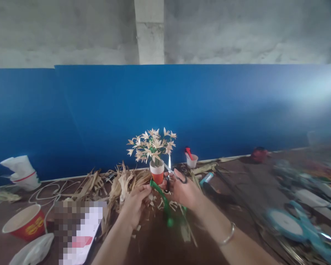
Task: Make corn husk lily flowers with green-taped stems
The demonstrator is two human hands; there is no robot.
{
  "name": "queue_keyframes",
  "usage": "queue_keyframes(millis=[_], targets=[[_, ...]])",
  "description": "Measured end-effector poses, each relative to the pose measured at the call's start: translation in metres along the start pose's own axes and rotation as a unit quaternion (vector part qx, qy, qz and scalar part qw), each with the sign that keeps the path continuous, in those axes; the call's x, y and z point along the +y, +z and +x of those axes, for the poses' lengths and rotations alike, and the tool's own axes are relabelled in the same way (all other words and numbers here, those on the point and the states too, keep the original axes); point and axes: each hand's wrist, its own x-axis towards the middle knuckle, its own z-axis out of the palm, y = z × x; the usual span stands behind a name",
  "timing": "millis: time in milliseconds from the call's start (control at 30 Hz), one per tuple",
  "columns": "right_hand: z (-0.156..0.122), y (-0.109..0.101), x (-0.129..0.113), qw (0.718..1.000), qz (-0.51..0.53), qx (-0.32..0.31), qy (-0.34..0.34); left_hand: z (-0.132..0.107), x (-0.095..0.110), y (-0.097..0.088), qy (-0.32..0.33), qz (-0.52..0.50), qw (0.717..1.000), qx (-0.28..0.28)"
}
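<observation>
My left hand (135, 204) pinches the upper end of a narrow green strip (163, 197), perhaps ribbon or tape. Its loose end curls down over the table and is blurred. In my right hand (186, 189), fingers are through the dark handles of a pair of scissors (168, 167), whose blades point up and away, spread apart. Just beyond both hands stands an orange and white paper cup (156, 173). From it rises a bunch of pale, star-shaped flowers (154, 145) on green stems. Small pale scraps (151, 201) lie beneath my hands.
Dry husks (124, 182) pile up behind my left hand. Leftward are a red paper bowl (24, 222), a white cable (48, 195) and white cups (24, 173). To the right lie a ribbon spool (287, 225) and a small white cup (192, 161). A blue partition (105, 110) stands behind.
</observation>
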Motion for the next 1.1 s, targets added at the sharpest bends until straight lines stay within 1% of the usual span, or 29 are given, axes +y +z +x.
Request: queue_keyframes(millis=[33,100,167,233,267,300,333,367,433,500,567,633,700,733,800,867,967,1033,1100], targets=[[-0.001,0.001,0.002,0.999,0.039,-0.009,0.003,-0.002,0.000,0.001,-0.033,-0.024,0.999,-0.023],[-0.003,0.005,0.004,0.995,0.098,-0.030,-0.006,-0.008,-0.001,0.005,-0.092,-0.053,0.993,-0.051],[-0.007,0.010,0.004,0.987,0.147,-0.058,-0.010,-0.013,-0.002,0.009,-0.133,-0.056,0.987,-0.074],[-0.008,0.013,0.003,0.982,0.172,-0.075,-0.018,-0.016,-0.005,0.013,-0.144,-0.057,0.982,-0.110],[-0.008,0.012,0.002,0.982,0.171,-0.074,-0.028,-0.015,-0.007,0.014,-0.137,-0.059,0.981,-0.122],[-0.008,0.011,0.002,0.984,0.162,-0.066,-0.042,-0.014,-0.010,0.014,-0.117,-0.058,0.984,-0.120],[-0.009,0.010,0.001,0.986,0.144,-0.051,-0.059,-0.011,-0.013,0.014,-0.096,-0.055,0.988,-0.108],[-0.011,0.008,0.002,0.990,0.117,-0.033,-0.076,-0.007,-0.015,0.013,-0.069,-0.050,0.993,-0.085],[-0.020,0.008,0.007,0.993,0.039,0.002,-0.108,0.002,-0.017,0.008,-0.005,-0.019,1.000,-0.022],[-0.033,0.013,0.018,0.992,-0.064,0.019,-0.109,0.009,-0.016,0.002,0.068,0.040,0.996,0.035],[-0.047,0.020,0.035,0.984,-0.168,0.030,-0.044,0.011,-0.012,-0.002,0.128,0.108,0.983,0.071],[-0.056,0.026,0.055,0.968,-0.246,0.042,0.022,0.010,-0.007,-0.005,0.167,0.165,0.967,0.094],[-0.056,0.027,0.074,0.953,-0.296,0.044,0.047,0.008,-0.003,-0.004,0.188,0.209,0.953,0.111],[-0.053,0.025,0.081,0.948,-0.314,0.040,0.046,0.006,-0.001,-0.003,0.192,0.226,0.948,0.117],[-0.042,0.021,0.092,0.942,-0.333,0.048,0.022,0.004,0.001,-0.001,0.194,0.246,0.942,0.121],[-0.032,0.017,0.095,0.936,-0.344,0.070,-0.017,0.002,0.001,0.001,0.184,0.234,0.947,0.118],[-0.020,0.018,0.093,0.924,-0.366,0.088,-0.059,0.001,-0.001,0.003,0.142,0.160,0.973,0.085],[-0.016,0.019,0.092,0.920,-0.375,0.088,-0.070,0.000,-0.003,0.003,0.098,0.097,0.989,0.054],[-0.013,0.019,0.091,0.919,-0.376,0.094,-0.073,0.000,-0.004,0.003,0.057,0.045,0.997,0.033]])
